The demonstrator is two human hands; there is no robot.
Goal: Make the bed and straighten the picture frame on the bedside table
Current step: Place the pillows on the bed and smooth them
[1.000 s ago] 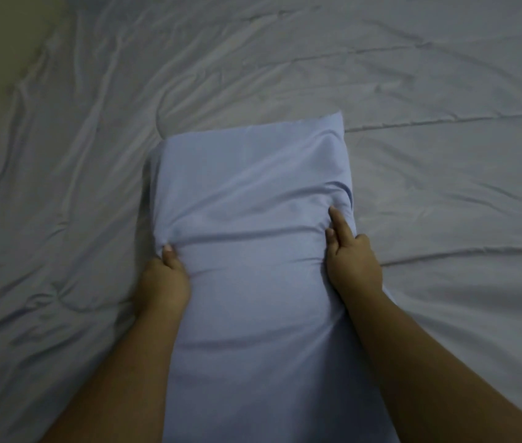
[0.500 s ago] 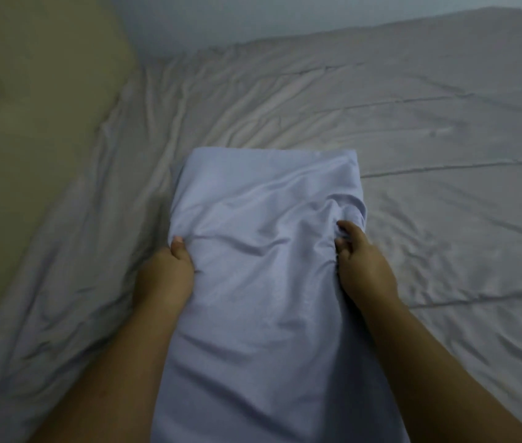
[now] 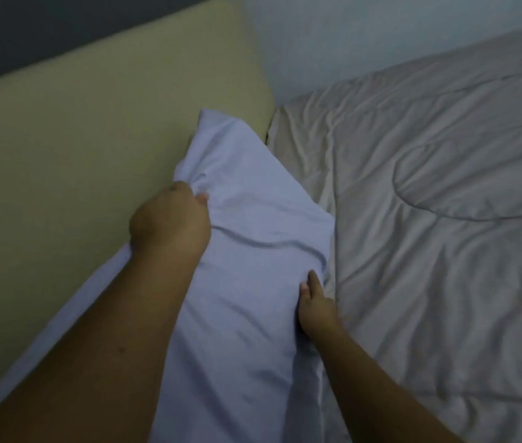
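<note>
A long pale blue pillow [image 3: 253, 251] lies lengthwise against the beige padded headboard [image 3: 93, 139], its far end near the bed's corner. My left hand [image 3: 170, 222] grips a bunch of the pillowcase on the pillow's left, headboard side. My right hand [image 3: 315, 306] clasps the pillow's right edge, fingers pressed into the fabric. A wrinkled grey quilted blanket [image 3: 445, 251] covers the bed to the right of the pillow. No picture frame or bedside table is in view.
A pale wall [image 3: 381, 36] runs behind the bed's far side. A dark wall [image 3: 29, 30] shows above the headboard at the upper left.
The pillow has swung left from the middle of the bed to rest along the headboard, with both hands still gripping it. My view has turned left with it.
</note>
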